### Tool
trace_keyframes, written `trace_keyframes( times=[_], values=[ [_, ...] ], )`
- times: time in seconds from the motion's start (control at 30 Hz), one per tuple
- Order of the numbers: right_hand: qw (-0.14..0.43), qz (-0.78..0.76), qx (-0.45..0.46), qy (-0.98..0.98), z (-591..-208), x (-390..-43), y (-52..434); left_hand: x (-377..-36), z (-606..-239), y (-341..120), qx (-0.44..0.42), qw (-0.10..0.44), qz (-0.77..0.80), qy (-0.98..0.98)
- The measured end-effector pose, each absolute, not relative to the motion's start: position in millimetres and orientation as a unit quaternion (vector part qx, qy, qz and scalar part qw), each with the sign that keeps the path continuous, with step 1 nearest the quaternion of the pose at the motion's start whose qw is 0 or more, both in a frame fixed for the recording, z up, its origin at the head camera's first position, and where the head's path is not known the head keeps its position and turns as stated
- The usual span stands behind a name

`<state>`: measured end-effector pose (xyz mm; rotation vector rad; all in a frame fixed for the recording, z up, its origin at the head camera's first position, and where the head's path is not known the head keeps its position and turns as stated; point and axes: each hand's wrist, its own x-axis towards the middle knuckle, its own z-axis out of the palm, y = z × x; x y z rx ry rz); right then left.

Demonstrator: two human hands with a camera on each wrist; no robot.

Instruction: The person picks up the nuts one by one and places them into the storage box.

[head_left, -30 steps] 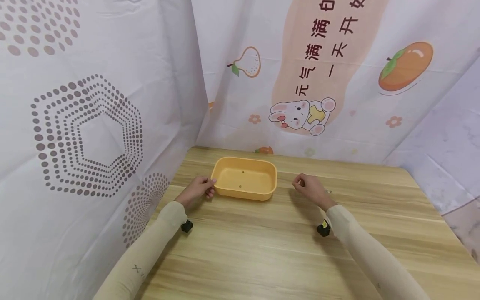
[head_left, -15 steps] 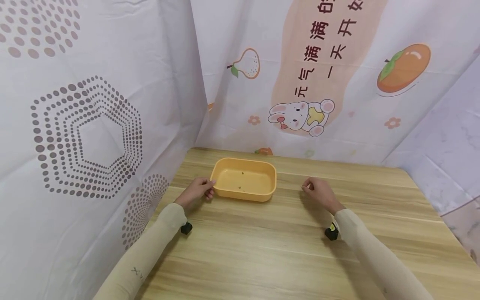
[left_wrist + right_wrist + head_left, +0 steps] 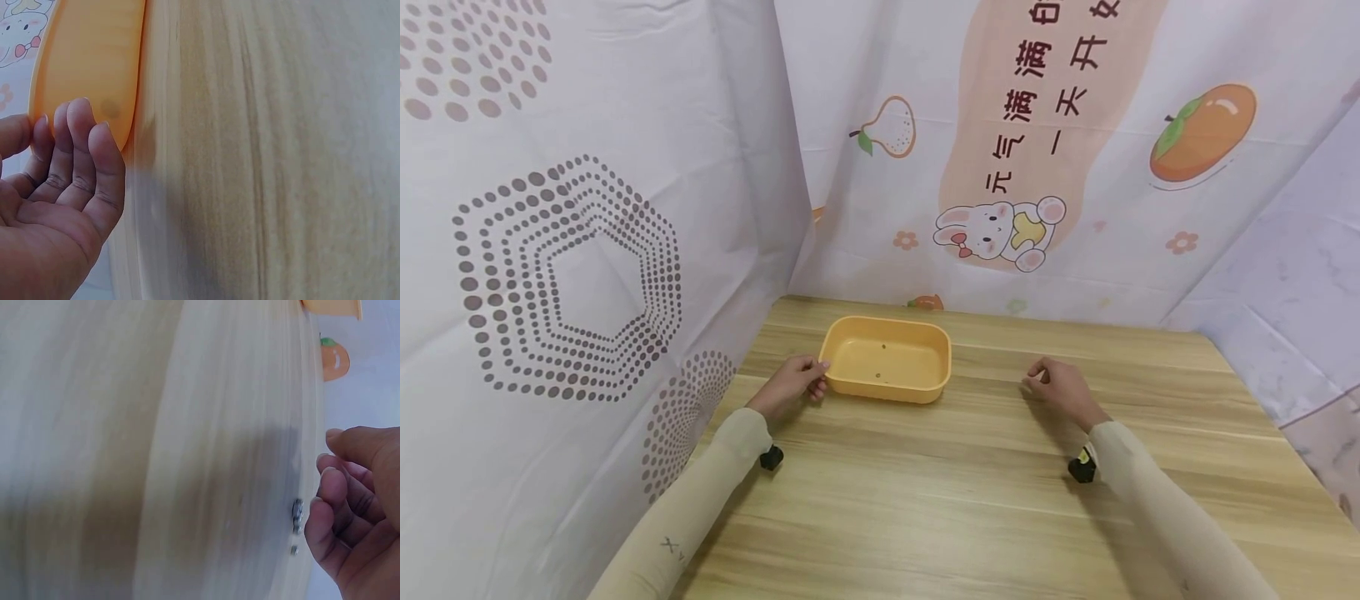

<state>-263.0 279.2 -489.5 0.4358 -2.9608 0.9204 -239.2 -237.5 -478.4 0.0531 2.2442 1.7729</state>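
Note:
A shallow orange tray stands on the wooden table, with a few small dark bits lying in it. My left hand is at the tray's left end. In the left wrist view the left hand pinches the rim of the tray between thumb and curled fingers. My right hand rests on the table to the right of the tray, apart from it, its fingers curled. In the right wrist view the right hand holds nothing I can see, and two small metal parts lie just by its fingertips.
Printed cloth walls close in the table on the left, back and right. The tray's corner shows at the top of the right wrist view. Small black cameras sit on both wrists.
My right hand has slid to the right along the table, away from the tray. The left hand and the tray have stayed in place.

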Motion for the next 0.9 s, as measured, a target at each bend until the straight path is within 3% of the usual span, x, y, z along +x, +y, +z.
trace_keyframes(
  times=[0.9],
  values=[
    [-0.019,0.326,0.089,-0.941,-499,-252,320,-239,-478,-237,0.022,0.140,0.610,0.779]
  ],
)
